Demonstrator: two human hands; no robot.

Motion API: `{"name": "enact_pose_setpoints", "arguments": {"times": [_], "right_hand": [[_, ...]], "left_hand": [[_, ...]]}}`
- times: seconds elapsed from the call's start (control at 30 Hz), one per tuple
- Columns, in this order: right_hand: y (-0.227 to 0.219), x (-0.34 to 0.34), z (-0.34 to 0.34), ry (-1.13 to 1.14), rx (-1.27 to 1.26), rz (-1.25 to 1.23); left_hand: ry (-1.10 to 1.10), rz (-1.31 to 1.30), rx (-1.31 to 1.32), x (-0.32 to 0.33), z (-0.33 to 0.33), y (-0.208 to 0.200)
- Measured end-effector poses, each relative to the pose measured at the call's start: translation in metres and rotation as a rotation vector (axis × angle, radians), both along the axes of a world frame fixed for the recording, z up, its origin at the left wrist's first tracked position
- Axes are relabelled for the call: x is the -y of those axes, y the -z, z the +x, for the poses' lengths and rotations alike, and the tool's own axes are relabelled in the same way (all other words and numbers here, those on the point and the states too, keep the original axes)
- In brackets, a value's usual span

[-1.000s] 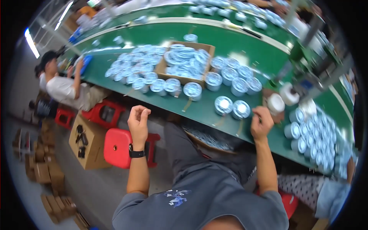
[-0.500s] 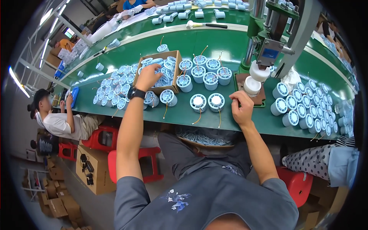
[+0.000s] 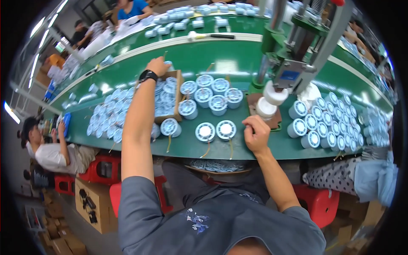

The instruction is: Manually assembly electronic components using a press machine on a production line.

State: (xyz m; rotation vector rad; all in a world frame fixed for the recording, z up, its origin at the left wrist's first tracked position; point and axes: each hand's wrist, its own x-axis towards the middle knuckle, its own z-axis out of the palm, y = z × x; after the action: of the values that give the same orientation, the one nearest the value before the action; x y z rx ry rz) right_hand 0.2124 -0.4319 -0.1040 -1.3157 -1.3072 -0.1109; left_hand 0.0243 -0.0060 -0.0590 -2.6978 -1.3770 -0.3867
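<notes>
My left hand [image 3: 158, 66] reaches far over the green bench [image 3: 238, 55] to the back end of an open cardboard box [image 3: 177, 75] packed with round blue-and-white parts. Its fingers curl at the box's rim beside a pale blue part; whether it grips one is unclear. A black watch sits on that wrist. My right hand [image 3: 256, 134] rests near the bench's front edge with the fingers curled in. Just left of it lie two round white-faced parts [image 3: 215, 131] with thin wires hanging over the edge.
A grey press [image 3: 293, 63] stands over a white cylinder [image 3: 267, 108] on a brown fixture. Rows of round parts [image 3: 323, 123] fill the right side, more lie left [image 3: 106, 121]. A seated person [image 3: 51, 148] is left, another [image 3: 361, 178] right. Red stools [image 3: 102, 170] and a carton [image 3: 91, 199] stand below.
My left hand has gone from the box's near side to its far end. My right hand has stayed by the front edge. The view has swung toward the press.
</notes>
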Motion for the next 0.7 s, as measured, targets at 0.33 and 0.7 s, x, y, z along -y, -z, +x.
{"name": "enact_pose_setpoints", "arguments": {"times": [0.33,0.7], "right_hand": [[0.002,0.006,0.014,0.038,-0.011,-0.060],[0.003,0.002,0.004,0.026,-0.006,-0.015]], "left_hand": [[0.304,-0.150,0.299,0.033,0.043,-0.043],[0.796,-0.157,0.202,0.135,0.130,-0.053]]}}
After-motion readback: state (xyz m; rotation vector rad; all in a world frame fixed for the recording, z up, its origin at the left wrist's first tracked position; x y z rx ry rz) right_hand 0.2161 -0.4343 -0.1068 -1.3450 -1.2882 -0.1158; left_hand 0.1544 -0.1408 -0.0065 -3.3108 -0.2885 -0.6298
